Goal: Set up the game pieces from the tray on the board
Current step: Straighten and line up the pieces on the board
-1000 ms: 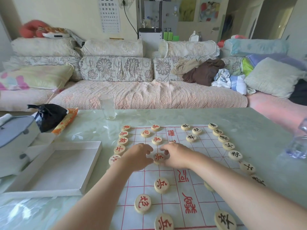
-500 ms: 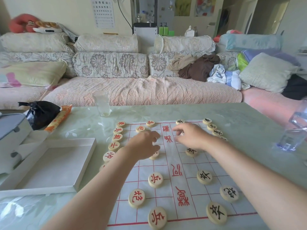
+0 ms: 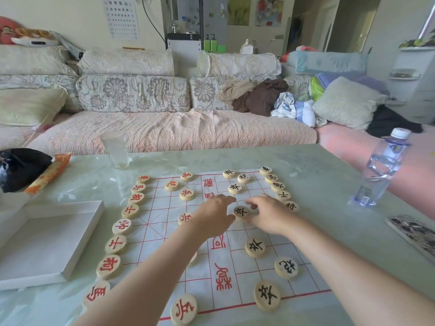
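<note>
A white cloth board [image 3: 164, 222] with a red grid lies on the pale green table. Round wooden pieces with red characters [image 3: 130, 210] line its left side, and black-character pieces [image 3: 283, 196] line the right. My left hand [image 3: 213, 216] and my right hand [image 3: 269, 216] hover low over the board's middle right, on either side of one black-character piece [image 3: 241, 211]. Left fingers are stretched out beside it. Right fingertips touch its right edge, loosely bent. Neither hand lifts a piece. The white tray [image 3: 47, 241] at the left shows no pieces in it.
A clear glass [image 3: 115, 149] stands beyond the board, and a water bottle [image 3: 381, 170] at the right. A black bag [image 3: 21, 168] and an orange packet [image 3: 48, 172] lie at the far left. A patterned flat item [image 3: 414, 234] sits near the right edge. A sofa runs behind.
Both hands left the red piece in the board's middle, passed over the far rows, and now flank a black piece on the right half. The camera view shifted too.
</note>
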Motion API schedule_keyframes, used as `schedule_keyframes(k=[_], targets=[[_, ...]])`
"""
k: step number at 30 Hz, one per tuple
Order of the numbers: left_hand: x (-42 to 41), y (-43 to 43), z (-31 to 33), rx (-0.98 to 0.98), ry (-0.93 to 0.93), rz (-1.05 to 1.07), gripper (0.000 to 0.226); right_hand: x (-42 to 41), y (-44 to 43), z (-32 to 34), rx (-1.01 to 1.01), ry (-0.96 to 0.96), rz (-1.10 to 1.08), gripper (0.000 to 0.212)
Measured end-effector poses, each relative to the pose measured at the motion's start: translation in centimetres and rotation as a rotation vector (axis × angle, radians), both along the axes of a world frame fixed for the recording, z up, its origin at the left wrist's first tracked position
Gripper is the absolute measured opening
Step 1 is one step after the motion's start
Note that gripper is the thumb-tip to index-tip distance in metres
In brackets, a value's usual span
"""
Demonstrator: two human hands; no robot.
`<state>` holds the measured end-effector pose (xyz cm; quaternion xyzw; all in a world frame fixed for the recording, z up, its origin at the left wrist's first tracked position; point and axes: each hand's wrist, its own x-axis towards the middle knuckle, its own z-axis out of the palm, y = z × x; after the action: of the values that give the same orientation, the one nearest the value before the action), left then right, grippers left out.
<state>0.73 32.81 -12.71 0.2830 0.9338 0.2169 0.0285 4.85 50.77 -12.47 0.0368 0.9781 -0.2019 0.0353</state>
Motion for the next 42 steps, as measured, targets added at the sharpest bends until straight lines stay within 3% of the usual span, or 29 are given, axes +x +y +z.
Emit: schedule_keyframes(k=[8, 15, 24, 31, 37, 42], targets=[[-1.1, 0.5, -1.3, 0.024, -0.021, 0.003, 0.054, -1.7, -0.6, -0.4, -0.047, 0.002, 0.104, 0.046], [-1.5, 0.8, -2.0, 0.000, 0.032, 0.008, 0.056, -1.8, -0.2, -0.4, -0.138, 0.010, 0.100, 0.054], [-1.0, 0.7, -1.7, -0.045, 0.087, 0.020, 0.055, -1.3, 0.0, -0.4, -0.111, 0.009, 0.056, 0.061], [1.6, 0.0, 0.5, -0.011, 0.145, -0.026, 0.042, 1.3, 1.3, 1.8, -0.121, 0.002, 0.086, 0.024], [4.8, -0.4, 0.7, -0.061, 0.063, -0.080, 0.033, 4.5, 1.8, 2.8, -0.047, -0.209, 0.223, 0.041], [6.6, -0.6, -0.1, -0.088, -0.026, -0.072, 0.039, 5.9, 1.9, 1.6, -0.010, -0.179, 0.205, 0.056]])
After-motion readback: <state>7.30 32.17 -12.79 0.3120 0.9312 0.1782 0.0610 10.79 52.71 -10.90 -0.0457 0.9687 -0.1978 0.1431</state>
